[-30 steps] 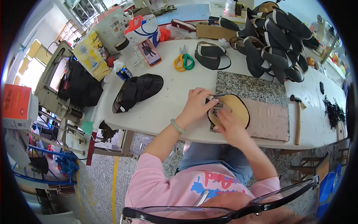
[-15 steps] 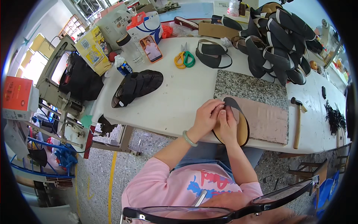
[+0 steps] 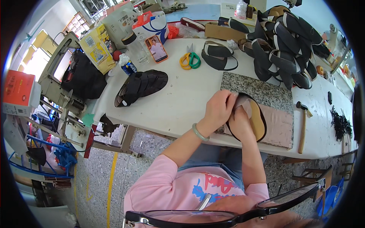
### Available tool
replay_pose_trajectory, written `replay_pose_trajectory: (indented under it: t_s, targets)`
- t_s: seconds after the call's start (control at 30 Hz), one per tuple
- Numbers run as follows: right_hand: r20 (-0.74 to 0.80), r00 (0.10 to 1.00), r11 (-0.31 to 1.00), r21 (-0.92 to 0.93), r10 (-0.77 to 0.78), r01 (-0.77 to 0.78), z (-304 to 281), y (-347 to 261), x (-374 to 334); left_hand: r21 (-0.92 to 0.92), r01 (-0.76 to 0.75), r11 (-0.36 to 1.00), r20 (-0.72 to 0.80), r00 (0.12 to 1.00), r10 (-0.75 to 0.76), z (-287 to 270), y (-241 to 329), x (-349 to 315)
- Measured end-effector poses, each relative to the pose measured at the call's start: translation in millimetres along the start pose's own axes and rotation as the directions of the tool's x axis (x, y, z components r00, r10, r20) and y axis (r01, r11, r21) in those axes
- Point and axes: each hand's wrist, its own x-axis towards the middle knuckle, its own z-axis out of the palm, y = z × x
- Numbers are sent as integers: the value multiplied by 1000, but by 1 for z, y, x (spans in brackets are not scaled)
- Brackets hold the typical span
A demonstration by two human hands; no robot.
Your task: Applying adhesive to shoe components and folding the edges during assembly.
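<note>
A dark shoe part with a tan inner sole (image 3: 258, 121) is held over the near side of the worktable, its rounded toe end pointing away from me. My left hand (image 3: 221, 107) is closed on the dark upper at the far left edge of this shoe. Inside the opening, my right hand (image 3: 241, 122) grips the shoe, with its fingertips under the upper and hidden. Beneath the shoe lies a pinkish board (image 3: 277, 127) on a speckled stone slab (image 3: 251, 84). To the right of the slab rests a hammer (image 3: 303, 129) with a wooden handle.
A heap of dark shoe uppers (image 3: 283, 49) stands at the back right. Another upper (image 3: 218, 57), scissors (image 3: 190, 60), a propped phone (image 3: 156, 49), a glass bottle (image 3: 135, 47) and a black shoe (image 3: 142, 87) lie further left. Black strips (image 3: 341, 121) lie far right.
Both hands have turned the shoe and shifted it slightly right and away. My right hand now reaches into its opening, and the left has moved up to its far edge.
</note>
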Motion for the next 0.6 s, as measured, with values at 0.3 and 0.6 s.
replay_pose_trajectory:
  t_s: [0.3,0.6]
  targets:
    - [-111,986,340,929,-124,147,-32,28,-31,-747,665,14,602,685,-411,-7,-2,25]
    - [-206,952,58,973,-225,224,-51,53,-30,-718,666,202,599,739,-309,3,-7,19]
